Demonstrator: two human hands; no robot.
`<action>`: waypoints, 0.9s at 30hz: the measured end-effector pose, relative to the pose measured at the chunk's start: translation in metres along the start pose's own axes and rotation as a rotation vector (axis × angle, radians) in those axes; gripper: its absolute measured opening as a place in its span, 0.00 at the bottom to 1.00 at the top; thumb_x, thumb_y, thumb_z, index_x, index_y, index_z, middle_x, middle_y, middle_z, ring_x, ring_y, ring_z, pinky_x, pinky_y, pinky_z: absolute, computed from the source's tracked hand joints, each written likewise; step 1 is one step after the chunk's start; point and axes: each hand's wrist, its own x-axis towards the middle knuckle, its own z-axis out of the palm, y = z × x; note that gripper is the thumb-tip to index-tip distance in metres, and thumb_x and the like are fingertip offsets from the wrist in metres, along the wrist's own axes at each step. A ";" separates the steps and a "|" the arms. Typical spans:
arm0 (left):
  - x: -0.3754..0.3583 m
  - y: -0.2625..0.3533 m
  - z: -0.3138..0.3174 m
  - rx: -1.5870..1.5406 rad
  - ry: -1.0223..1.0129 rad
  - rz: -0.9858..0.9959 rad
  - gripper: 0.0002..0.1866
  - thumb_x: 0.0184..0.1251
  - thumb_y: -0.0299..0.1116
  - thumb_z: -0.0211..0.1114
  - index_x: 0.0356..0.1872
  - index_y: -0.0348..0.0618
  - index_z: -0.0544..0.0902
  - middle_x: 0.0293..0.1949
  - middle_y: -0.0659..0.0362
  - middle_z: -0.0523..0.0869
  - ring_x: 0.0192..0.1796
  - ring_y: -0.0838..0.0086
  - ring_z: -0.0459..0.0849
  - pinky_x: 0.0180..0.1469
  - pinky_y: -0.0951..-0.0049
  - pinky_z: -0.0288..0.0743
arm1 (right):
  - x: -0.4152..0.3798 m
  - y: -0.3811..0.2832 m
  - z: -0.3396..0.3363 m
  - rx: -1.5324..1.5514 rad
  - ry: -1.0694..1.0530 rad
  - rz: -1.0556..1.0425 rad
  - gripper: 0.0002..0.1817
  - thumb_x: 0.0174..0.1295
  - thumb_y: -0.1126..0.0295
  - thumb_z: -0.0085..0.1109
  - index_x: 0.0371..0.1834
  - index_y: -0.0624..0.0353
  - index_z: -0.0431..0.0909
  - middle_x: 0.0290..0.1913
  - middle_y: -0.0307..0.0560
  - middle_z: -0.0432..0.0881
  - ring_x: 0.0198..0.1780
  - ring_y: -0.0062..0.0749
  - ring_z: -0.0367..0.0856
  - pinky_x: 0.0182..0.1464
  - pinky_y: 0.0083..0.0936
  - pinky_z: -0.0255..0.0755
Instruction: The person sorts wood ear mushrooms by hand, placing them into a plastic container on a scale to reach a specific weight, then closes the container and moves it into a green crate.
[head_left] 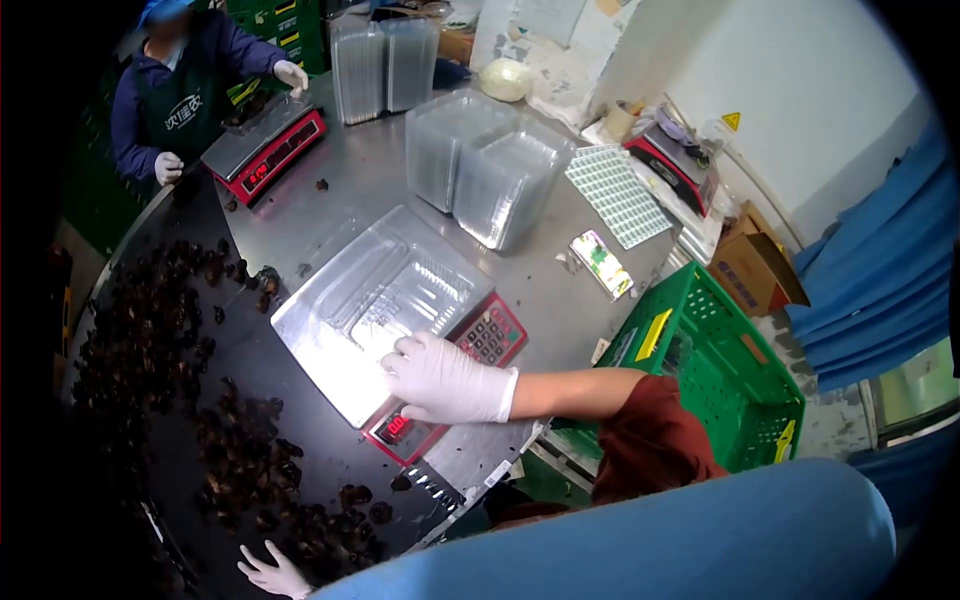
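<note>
My right hand (450, 380), in a white glove below a dark red sleeve, lies over the near side of a red and silver scale (345, 385). Its bent fingers grip the near edge of a clear plastic tray (425, 290) on the scale pan. Part of the keypad and the red display show beside the hand. At the bottom, my gloved left hand (275, 572) has its fingers spread and holds nothing, next to a heap of dark brown, mushroom-like pieces (250, 460).
Stacks of clear trays (490, 165) stand behind the scale. A green crate (700, 370) is at the right, near a phone (602, 265) and a sticker sheet (618, 195). Across the table, a co-worker (180, 90) stands at another red scale (265, 150). A blue surface (640, 530) fills the lower edge.
</note>
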 end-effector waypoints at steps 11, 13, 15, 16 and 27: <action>0.041 0.122 -0.035 -0.768 -0.375 0.327 0.26 0.54 0.33 0.67 0.56 0.40 0.77 0.59 0.42 0.75 0.61 0.47 0.71 0.64 0.51 0.63 | -0.009 -0.067 0.009 0.301 -0.097 -0.130 0.22 0.58 0.58 0.61 0.52 0.57 0.77 0.43 0.43 0.79 0.51 0.38 0.74 0.57 0.36 0.65; 0.032 0.121 -0.033 -0.797 -0.437 0.505 0.25 0.55 0.36 0.68 0.57 0.49 0.78 0.64 0.44 0.70 0.66 0.45 0.66 0.67 0.49 0.59 | -0.006 -0.077 0.024 0.359 -0.104 -0.151 0.20 0.58 0.60 0.61 0.51 0.58 0.78 0.43 0.44 0.79 0.51 0.39 0.74 0.56 0.36 0.66; 0.025 0.110 -0.041 -0.749 -0.482 0.590 0.26 0.56 0.38 0.68 0.59 0.53 0.78 0.66 0.47 0.69 0.68 0.46 0.65 0.70 0.51 0.56 | -0.004 -0.094 0.045 0.384 -0.157 -0.184 0.19 0.59 0.60 0.60 0.51 0.57 0.78 0.43 0.44 0.78 0.52 0.39 0.73 0.57 0.36 0.66; 0.026 0.102 -0.045 -0.705 -0.513 0.624 0.27 0.56 0.38 0.68 0.60 0.53 0.77 0.67 0.49 0.69 0.68 0.47 0.64 0.71 0.52 0.55 | -0.003 -0.101 0.054 0.377 -0.194 -0.200 0.19 0.59 0.60 0.60 0.51 0.56 0.77 0.43 0.44 0.78 0.52 0.39 0.72 0.57 0.35 0.65; 0.008 -0.019 -0.009 -0.441 -0.199 -0.010 0.24 0.59 0.34 0.66 0.59 0.44 0.77 0.65 0.43 0.69 0.65 0.45 0.67 0.67 0.50 0.62 | 0.076 -0.136 0.137 0.591 -0.047 -0.082 0.15 0.58 0.66 0.61 0.49 0.54 0.78 0.51 0.49 0.76 0.57 0.47 0.72 0.60 0.42 0.66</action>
